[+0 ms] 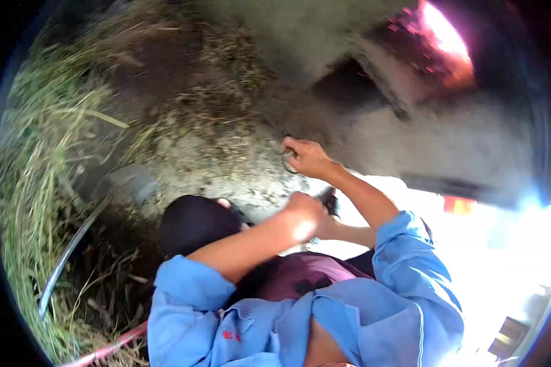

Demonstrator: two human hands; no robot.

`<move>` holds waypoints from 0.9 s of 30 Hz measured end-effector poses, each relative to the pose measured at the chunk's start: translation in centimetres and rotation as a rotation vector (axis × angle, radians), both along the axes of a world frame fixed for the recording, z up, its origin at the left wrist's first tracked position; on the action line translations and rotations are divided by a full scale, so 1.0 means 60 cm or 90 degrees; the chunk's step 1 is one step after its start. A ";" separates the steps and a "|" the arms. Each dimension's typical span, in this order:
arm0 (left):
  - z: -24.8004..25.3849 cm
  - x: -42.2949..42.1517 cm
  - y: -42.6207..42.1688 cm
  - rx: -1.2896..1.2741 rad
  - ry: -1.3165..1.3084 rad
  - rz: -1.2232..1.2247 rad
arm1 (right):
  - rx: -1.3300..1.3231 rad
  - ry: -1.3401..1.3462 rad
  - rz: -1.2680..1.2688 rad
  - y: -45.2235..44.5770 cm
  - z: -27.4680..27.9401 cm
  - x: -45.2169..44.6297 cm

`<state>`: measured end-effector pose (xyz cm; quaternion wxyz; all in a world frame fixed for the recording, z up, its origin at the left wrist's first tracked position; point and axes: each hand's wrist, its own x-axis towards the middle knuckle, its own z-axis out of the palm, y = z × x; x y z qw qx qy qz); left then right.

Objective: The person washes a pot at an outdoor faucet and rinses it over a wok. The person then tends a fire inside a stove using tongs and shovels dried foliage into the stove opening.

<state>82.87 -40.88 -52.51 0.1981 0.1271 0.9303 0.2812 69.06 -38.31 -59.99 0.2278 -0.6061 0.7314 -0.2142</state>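
Note:
My right hand (309, 159) reaches out from a rolled blue sleeve, its fingers closed round a thin dark curved thing (289, 163), perhaps a handle or loop. Closer to my body, my left hand (305, 213) is bent into a fist, blurred by motion and bright light; whatever it may hold is hidden. The hands are apart. Behind the left hand shows more bare skin (349, 233), whose source I cannot make out. Below both hands are pale, dirty ground (220, 159) and my dark knee (197, 225).
Bright fire (446, 40) burns at the upper right beside a dark, smoky opening (349, 82). Long green grass (43, 183) lies along the left, with a curved metal rod (70, 260) and a pink pole (113, 344). Strong light washes out the lower right.

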 end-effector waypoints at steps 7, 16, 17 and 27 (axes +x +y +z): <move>0.087 -0.014 -0.051 0.290 0.193 0.087 | 0.060 -0.007 -0.107 0.166 0.141 0.025; 0.121 -0.015 -0.072 0.426 0.352 0.164 | 0.059 0.025 -0.381 0.289 0.248 0.104; 0.122 -0.014 -0.072 0.415 0.356 0.167 | 0.057 -0.001 -0.417 0.293 0.250 0.104; 0.111 -0.010 -0.082 0.261 0.368 0.170 | -0.227 0.029 -0.542 0.168 0.237 -0.018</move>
